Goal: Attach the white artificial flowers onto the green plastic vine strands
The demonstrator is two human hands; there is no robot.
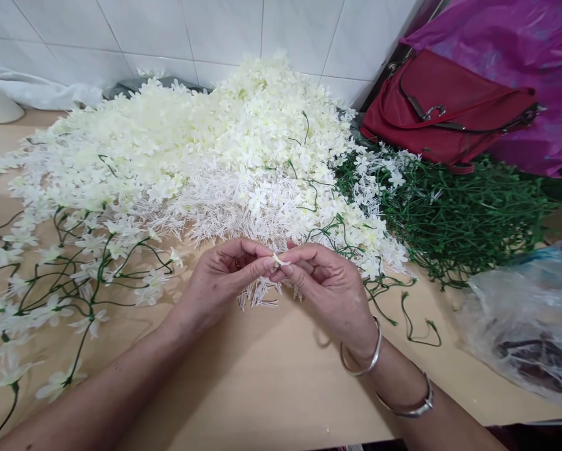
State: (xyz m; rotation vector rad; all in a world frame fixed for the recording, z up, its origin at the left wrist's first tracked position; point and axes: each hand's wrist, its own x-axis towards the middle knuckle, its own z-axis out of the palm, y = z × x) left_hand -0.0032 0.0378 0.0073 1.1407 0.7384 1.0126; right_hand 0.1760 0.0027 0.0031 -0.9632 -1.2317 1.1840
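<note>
The left forearm (121, 388) and right forearm (450, 426) come in from below and angle toward each other. The left hand (222, 279) is curled, thumb and forefinger pinched. The right hand (330, 285) faces it with bent fingers, its pinched fingertips touching those of the left hand.

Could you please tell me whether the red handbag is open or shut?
Shut: the red handbag has its flap lying closed over the front.
</note>
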